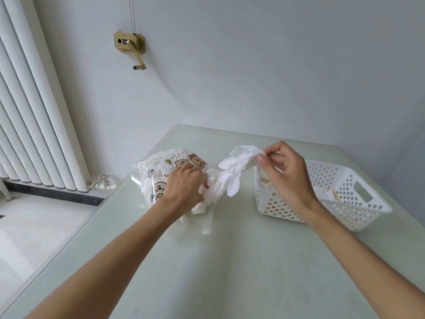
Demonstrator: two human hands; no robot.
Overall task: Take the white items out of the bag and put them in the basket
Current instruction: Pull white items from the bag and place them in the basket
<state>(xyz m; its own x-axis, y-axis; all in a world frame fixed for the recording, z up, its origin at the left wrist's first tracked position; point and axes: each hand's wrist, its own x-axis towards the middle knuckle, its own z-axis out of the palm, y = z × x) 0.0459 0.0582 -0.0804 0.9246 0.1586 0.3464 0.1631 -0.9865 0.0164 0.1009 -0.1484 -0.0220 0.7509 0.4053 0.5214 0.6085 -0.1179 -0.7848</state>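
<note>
White glove [239, 166] – right hand [285, 171] pinches | left hand [184, 187] perhaps grips bag [161, 176] | basket [358, 180] near.

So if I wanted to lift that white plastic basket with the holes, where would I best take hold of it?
Probably by the cut-out handle slot in the end wall of the white perforated plastic basket, coming from the right, away from the right hand holding the white glove. Fingers could hook through the slot under the rim. A matching slot at the other end cannot be seen.
</note>
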